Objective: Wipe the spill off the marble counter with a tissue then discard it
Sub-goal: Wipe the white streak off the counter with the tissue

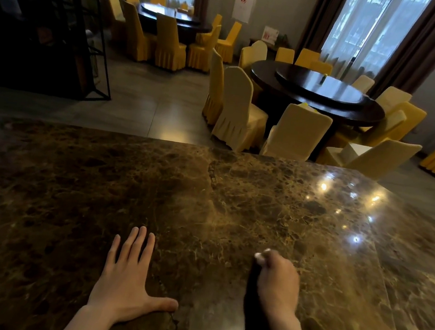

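A small white wad of tissue [262, 254] shows at the fingertips of the right hand [277, 282], which is curled closed around it and blurred, knuckles up, pressing it to the brown marble bench [69, 187] near the near edge, a little right of the middle. Only a bit of the tissue peeks out past the fingers; the rest is hidden under the hand. The left hand [128, 277] lies flat on the bench just left of it, palm down, fingers spread and thumb stretched toward the right hand, holding nothing; the two hands are apart. No wet patch can be made out on the stone, only glints of ceiling lights toward the far right corner. Beyond the far edge of the bench stand a dark round table [317, 92] ringed with yellow-covered chairs [295, 132], a second table [172, 19] farther back by a window, and a black metal shelf frame [97, 38] at the left
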`<act>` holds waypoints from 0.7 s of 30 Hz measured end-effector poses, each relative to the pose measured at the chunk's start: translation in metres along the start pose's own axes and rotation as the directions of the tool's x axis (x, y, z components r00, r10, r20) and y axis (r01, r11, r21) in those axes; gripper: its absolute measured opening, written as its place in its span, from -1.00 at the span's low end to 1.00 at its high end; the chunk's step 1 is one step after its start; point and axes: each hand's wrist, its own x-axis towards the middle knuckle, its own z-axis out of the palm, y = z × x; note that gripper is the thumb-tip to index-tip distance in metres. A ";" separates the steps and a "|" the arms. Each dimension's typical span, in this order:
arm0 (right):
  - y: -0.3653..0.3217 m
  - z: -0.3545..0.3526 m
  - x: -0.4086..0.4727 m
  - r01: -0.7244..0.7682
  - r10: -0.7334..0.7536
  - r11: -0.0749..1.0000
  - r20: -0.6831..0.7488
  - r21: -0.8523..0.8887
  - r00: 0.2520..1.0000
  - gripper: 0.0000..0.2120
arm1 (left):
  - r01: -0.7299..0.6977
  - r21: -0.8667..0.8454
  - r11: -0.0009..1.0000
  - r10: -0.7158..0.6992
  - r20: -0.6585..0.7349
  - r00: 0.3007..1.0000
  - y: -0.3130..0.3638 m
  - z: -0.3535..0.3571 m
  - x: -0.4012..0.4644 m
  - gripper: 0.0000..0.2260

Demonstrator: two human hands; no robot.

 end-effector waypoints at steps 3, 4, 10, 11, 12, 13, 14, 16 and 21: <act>-0.015 0.015 -0.001 -0.020 0.016 0.995 -0.041 -0.097 0.999 -0.72 | -0.001 -0.004 1.000 0.001 -0.002 1.000 0.000 0.002 0.001 0.41; -0.031 0.026 -0.011 0.063 -0.064 0.995 -0.010 -0.079 0.998 -0.69 | -0.002 -0.009 1.000 0.002 -0.010 1.000 -0.001 0.002 0.001 0.41; -0.071 0.045 -0.060 0.576 -0.561 0.814 0.346 0.069 0.752 -0.84 | 0.006 0.003 1.000 -0.006 -0.003 1.000 -0.002 0.005 0.004 0.42; -0.060 0.039 -0.056 0.564 -0.546 0.824 0.334 0.050 0.768 -0.86 | 0.005 0.000 1.000 -0.005 -0.009 1.000 -0.003 0.005 0.004 0.41; -0.048 0.033 -0.048 0.511 -0.492 0.859 0.294 0.013 0.819 -0.88 | 0.003 -0.005 1.000 -0.003 -0.017 1.000 -0.003 0.004 0.004 0.40; -0.034 0.026 -0.039 0.426 -0.407 0.904 0.230 -0.037 0.884 -0.89 | 0.002 -0.008 1.000 -0.002 -0.021 1.000 -0.003 0.004 0.003 0.40; -0.020 0.019 -0.028 0.321 -0.305 0.944 0.157 -0.083 0.939 -0.88 | 0.002 -0.010 1.000 -0.002 -0.024 1.000 -0.002 0.005 0.002 0.40; -0.002 0.010 -0.013 0.140 -0.134 0.980 0.054 -0.141 0.990 -0.85 | 0.003 -0.010 1.000 -0.004 -0.037 0.999 -0.001 0.005 0.000 0.40; -0.022 0.020 -0.025 0.105 -0.093 0.982 0.086 -0.157 0.992 -0.81 | 0.011 0.020 1.000 -0.010 -0.052 0.999 0.000 0.003 0.000 0.41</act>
